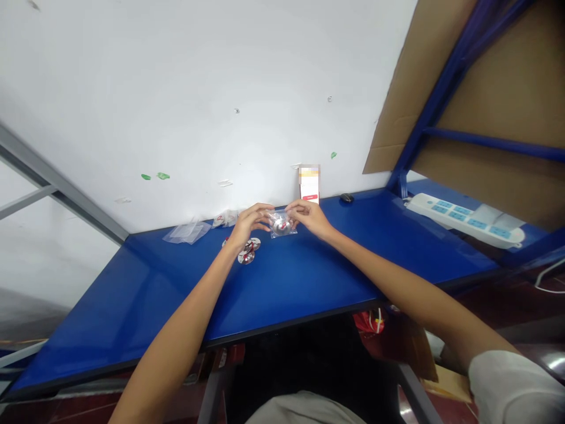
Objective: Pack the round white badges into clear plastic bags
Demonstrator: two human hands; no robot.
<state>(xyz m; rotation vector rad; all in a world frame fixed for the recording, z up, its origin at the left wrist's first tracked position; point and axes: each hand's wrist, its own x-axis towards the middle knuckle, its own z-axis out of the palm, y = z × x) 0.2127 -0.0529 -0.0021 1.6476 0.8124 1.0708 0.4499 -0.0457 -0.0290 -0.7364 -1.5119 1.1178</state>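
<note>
Between my two hands hangs a small clear plastic bag (283,227) with a round, shiny metal piece bearing a red mark inside. My left hand (251,225) pinches the bag's upper left edge, fingers bent. At its upper right, my right hand (311,217) grips the bag with thumb and fingers together. Several round metal discs (248,251) with red marks lie in a loose pile below my left hand, which partly covers them. Behind that hand, several bagged discs (225,218) rest along the wall.
Flat empty plastic bags (188,231) lie at the back left of the blue table (309,277). A phone (309,185) leans upright against the white wall. Farther right are a black mouse (346,198) and a white power strip (463,219) beside a blue metal frame.
</note>
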